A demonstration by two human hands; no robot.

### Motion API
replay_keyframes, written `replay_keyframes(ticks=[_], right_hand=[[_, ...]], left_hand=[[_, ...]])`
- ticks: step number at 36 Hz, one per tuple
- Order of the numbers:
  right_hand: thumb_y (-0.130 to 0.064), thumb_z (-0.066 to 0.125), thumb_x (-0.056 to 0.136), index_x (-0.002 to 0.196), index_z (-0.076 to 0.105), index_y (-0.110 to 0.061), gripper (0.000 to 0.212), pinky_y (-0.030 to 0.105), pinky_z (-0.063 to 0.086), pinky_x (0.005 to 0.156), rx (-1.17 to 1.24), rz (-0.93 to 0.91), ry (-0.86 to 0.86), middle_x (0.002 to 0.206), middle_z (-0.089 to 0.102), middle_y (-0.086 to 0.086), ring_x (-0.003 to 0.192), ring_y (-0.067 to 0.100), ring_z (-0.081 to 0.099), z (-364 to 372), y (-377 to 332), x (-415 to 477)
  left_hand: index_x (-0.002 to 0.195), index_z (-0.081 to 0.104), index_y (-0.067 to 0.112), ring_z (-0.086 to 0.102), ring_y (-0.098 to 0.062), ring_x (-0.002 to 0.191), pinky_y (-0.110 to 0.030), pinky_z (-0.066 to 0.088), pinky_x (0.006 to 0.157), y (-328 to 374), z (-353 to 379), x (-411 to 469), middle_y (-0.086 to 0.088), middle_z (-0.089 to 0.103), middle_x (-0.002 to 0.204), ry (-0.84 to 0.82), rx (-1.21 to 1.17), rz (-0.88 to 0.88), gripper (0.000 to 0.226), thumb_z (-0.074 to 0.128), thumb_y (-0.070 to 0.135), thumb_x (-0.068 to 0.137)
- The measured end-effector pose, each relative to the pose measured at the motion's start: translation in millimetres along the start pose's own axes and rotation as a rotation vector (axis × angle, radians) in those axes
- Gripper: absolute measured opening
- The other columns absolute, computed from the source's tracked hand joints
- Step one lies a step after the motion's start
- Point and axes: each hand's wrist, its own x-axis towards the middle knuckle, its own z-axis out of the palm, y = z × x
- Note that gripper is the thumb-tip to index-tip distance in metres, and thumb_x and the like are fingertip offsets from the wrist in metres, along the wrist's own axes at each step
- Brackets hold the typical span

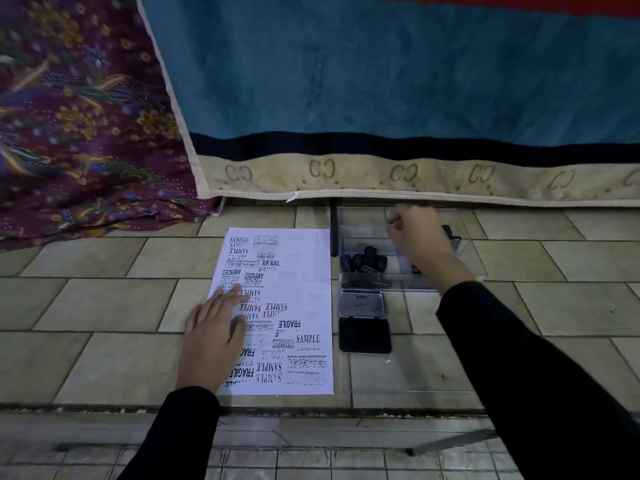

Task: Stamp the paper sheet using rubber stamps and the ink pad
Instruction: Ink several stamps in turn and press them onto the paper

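Pressing flat, your left hand [212, 336] lies open-palmed on the paper sheet [277, 311] on the floor; ink pad [364, 335] open beside; right hand [417, 237] curled over clear tray [360, 233] of rubber stamps [363, 260], grasp unclear.

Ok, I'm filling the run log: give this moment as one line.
left hand flat on paper sheet | right hand in clear tray near rubber stamps | ink pad open
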Motion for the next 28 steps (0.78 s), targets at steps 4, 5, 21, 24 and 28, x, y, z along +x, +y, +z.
replay_keyframes(ticks=[4,5,21,24,28], right_hand=[[-0.017,0.051,0.089,0.093,0.06,-0.007,0.014,0.034,0.049,0.062,-0.101,-0.065,-0.048,0.086,0.065,0.016,0.078,0.033,0.062,19.7,-16.1,-15.8],[-0.02,0.051,0.09,0.095,0.059,-0.007,0.016,0.033,0.045,0.061,-0.133,-0.069,-0.057,0.088,0.064,0.017,0.081,0.034,0.061,23.7,-19.0,-17.2],[-0.012,0.07,0.082,0.093,0.062,-0.004,0.016,0.036,0.051,0.071,-0.145,0.133,-0.106,0.099,0.065,0.017,0.094,0.035,0.063,32.6,-34.9,-10.8],[-0.007,0.069,0.081,0.099,0.065,-0.004,0.018,0.041,0.055,0.08,-0.087,0.162,-0.134,0.102,0.066,0.018,0.098,0.035,0.062,30.8,-29.7,-10.4],[-0.009,0.069,0.08,0.1,0.066,-0.004,0.021,0.041,0.056,0.081,-0.018,0.168,-0.123,0.102,0.067,0.017,0.098,0.034,0.063,29.2,-26.5,-11.8]], left_hand=[[0.125,0.052,0.033,0.024,0.0,0.141,-0.036,0.011,0.118,0.8,0.0,-0.8,0.027,0.033,0.144,-0.004,-0.003,-0.01,0.032,0.05,0.018,0.097],[0.125,0.053,0.033,0.024,-0.001,0.141,-0.035,0.011,0.118,0.6,0.2,-0.8,0.026,0.034,0.144,-0.004,-0.001,-0.012,0.032,0.05,0.018,0.096],[0.125,0.053,0.031,0.026,-0.007,0.144,-0.04,0.014,0.119,1.9,-1.0,-1.7,0.016,0.04,0.149,-0.014,-0.008,-0.013,0.031,0.049,0.018,0.097],[0.124,0.053,0.032,0.026,-0.007,0.144,-0.038,0.013,0.119,2.1,-1.3,-1.8,0.016,0.04,0.149,-0.014,-0.007,-0.011,0.031,0.049,0.018,0.097],[0.125,0.053,0.031,0.026,-0.007,0.143,-0.038,0.014,0.119,2.1,-1.4,-2.2,0.016,0.04,0.149,-0.006,-0.001,-0.006,0.031,0.049,0.018,0.097]])
